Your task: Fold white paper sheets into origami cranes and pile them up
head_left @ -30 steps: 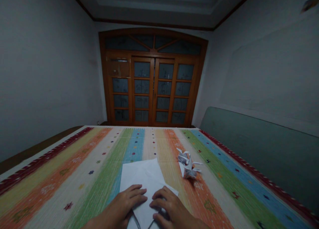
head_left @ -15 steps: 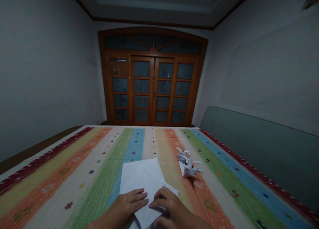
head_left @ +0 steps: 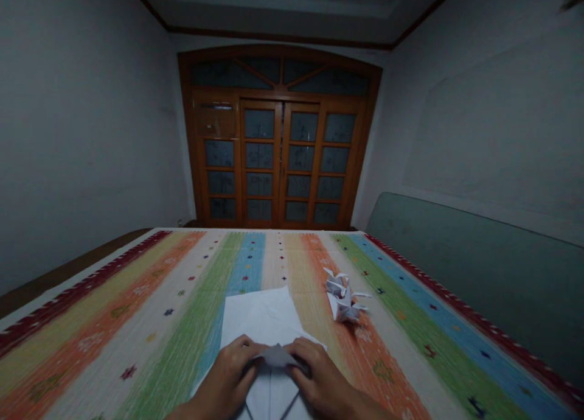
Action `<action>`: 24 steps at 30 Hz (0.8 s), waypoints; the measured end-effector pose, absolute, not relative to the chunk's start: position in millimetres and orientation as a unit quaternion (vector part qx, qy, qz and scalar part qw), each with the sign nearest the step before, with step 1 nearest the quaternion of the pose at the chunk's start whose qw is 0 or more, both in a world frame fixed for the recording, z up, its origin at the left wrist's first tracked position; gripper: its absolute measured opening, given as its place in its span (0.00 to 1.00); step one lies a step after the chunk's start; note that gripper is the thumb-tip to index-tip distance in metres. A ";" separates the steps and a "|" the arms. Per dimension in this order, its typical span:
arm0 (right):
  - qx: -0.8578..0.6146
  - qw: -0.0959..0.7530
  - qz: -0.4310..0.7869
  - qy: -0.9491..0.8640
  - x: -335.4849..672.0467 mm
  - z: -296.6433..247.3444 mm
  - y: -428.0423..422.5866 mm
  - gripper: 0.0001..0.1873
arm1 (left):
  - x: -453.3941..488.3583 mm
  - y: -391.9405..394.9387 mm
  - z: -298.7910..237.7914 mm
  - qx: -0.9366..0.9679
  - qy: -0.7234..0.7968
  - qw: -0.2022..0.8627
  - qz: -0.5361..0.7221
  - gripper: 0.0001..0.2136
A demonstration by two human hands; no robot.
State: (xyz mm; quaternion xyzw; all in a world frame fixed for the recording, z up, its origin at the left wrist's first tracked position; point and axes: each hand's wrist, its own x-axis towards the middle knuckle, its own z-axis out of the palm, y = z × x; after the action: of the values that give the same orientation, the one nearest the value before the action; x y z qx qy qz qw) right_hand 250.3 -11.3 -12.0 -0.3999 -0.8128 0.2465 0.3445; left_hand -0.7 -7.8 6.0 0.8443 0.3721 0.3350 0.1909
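A white sheet of paper (head_left: 262, 319) lies on a striped, many-coloured cloth (head_left: 137, 322) in front of me. On top of it, at the near edge, is a smaller folded piece of paper (head_left: 277, 357). My left hand (head_left: 225, 380) pinches its left side with curled fingers. My right hand (head_left: 319, 380) grips its right side the same way. The fold rises a little between my fingertips. A small pile of folded white paper figures (head_left: 343, 297) rests to the right, clear of both hands.
The cloth covers a wide flat surface that runs to a wooden glazed door (head_left: 278, 158) at the far wall. A grey-green padded board (head_left: 465, 268) lines the right side. Grey walls close in on the left and right.
Both hands went from lying flat on the paper to pinching the folded piece between them, and its middle has lifted. The view has tilted slightly.
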 end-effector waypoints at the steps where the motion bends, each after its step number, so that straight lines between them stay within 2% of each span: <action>1: -0.418 0.344 0.241 -0.805 249.0 -13.5 -12.2 0.14 | 2.6 -8.9 10.0 0.838 0.384 0.187 0.340 0.12; 5: -0.448 0.359 0.227 -0.787 243.1 -19.6 -12.9 0.20 | 6.8 -8.7 8.8 0.821 0.416 0.173 0.351 0.10; 8: -0.446 0.378 0.221 -0.781 239.3 -22.8 -11.5 0.26 | 2.5 -5.2 -3.5 0.815 0.423 0.169 0.359 0.16; 13: -0.455 0.377 0.222 -0.776 235.0 -16.5 -11.4 0.30 | -6.8 0.7 -24.1 0.819 0.424 0.150 0.356 0.25; 20: -0.490 0.362 0.267 -0.746 231.0 1.5 -13.3 0.26 | -8.0 1.2 -35.7 0.814 0.433 0.139 0.361 0.27; 24: -0.487 0.368 0.276 -0.743 232.8 0.9 -13.3 0.26 | -2.1 -4.3 -18.4 0.802 0.446 0.199 0.343 0.25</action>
State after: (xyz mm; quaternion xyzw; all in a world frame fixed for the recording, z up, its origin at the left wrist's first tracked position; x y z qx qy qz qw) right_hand 232.8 -13.3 0.9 -0.4866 -0.7427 0.2763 0.3680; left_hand -2.1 -4.3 -18.4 0.8021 0.4463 0.3435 0.1987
